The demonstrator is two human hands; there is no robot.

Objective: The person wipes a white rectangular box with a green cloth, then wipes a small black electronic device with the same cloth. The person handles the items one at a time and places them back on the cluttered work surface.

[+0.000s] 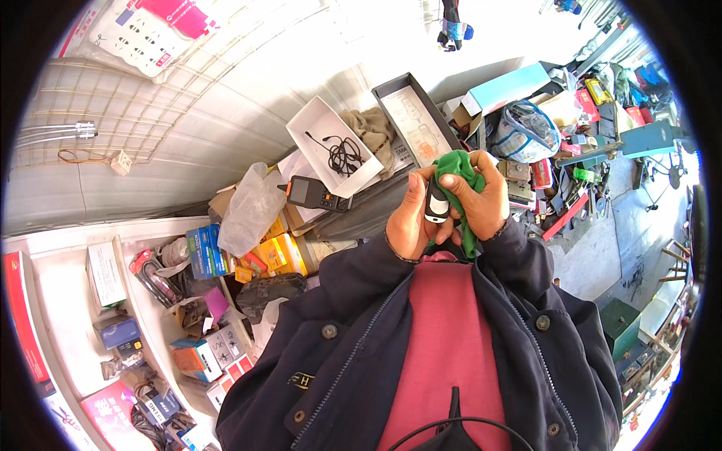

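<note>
Both hands are together in front of my chest. My left hand is closed around a small oblong black and silver thing that looks like a key fob, its rounded silver end pointing toward me. Bunched in my right hand is a green cloth. The right thumb presses the cloth beside the fob, and a fold hangs down below the fingers. Part of the fob is covered by fingers and cloth.
Beyond my hands stand a white box with a black cable and a dark-rimmed tray. A handheld device with a screen lies left of them. Shelves of boxes fill the left; piled tools and a woven bag are at right.
</note>
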